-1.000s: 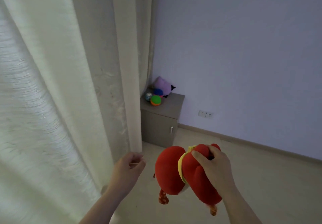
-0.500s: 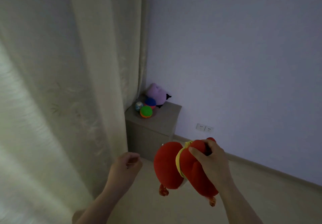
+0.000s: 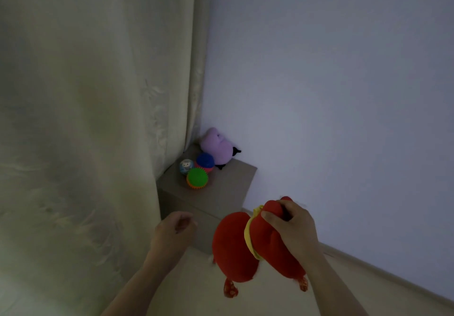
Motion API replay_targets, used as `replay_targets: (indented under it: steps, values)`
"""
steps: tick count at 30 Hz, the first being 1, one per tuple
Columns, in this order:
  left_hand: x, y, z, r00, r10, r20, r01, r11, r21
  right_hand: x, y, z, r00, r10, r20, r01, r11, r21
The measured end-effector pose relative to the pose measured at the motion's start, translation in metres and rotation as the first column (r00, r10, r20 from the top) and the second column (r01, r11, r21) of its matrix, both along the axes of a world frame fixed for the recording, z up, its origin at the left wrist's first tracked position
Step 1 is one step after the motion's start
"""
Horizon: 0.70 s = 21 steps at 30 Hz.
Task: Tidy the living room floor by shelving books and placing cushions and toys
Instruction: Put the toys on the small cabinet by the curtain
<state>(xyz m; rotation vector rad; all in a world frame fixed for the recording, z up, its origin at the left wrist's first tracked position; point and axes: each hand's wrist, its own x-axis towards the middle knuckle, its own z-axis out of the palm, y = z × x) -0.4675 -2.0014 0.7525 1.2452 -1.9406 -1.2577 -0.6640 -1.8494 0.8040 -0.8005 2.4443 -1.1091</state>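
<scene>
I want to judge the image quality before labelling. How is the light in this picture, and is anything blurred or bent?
Head view: dim overall, with the curtain grey-green and no glare; the red plush toy in the right hand and the balls on the cabinet are soft but readable; the skirting line along the floor slants, as fits the wide-angle lens; the left hand is loosely curled and empty.

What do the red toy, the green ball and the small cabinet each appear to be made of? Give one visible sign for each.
Red toy: soft stuffed fabric, matte; it dents under the right hand.
Green ball: probably rubber or soft plastic, with short spikes at its rim.
Small cabinet: likely laminated board, a flat, matte grey-brown top with sharp edges.
</scene>
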Motion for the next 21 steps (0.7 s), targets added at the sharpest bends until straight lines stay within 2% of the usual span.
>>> replay_targets:
  steps: [6,11,16,21]
  values:
    - [-0.053,-0.07,-0.004,0.997,0.003,0.073,-0.004,1.0,0.021,-0.064,-0.076,-0.009,0.999,0.043,-0.004,-0.042,0.997,0.057]
    - [-0.089,-0.105,-0.013,0.991,0.068,0.111,-0.074,0.996,0.051,-0.113,-0.126,-0.028,0.994,0.098,0.038,-0.101,0.992,0.081]
    - [-0.142,-0.132,-0.024,0.968,0.186,0.17,-0.196,0.979,0.047,-0.187,-0.181,-0.051,0.977,0.198,0.085,-0.208,0.969,0.132]
    - [-0.209,-0.143,-0.039,0.896,0.387,0.219,-0.413,0.907,0.085,-0.266,-0.24,-0.078,0.903,0.376,0.21,-0.408,0.903,0.135]
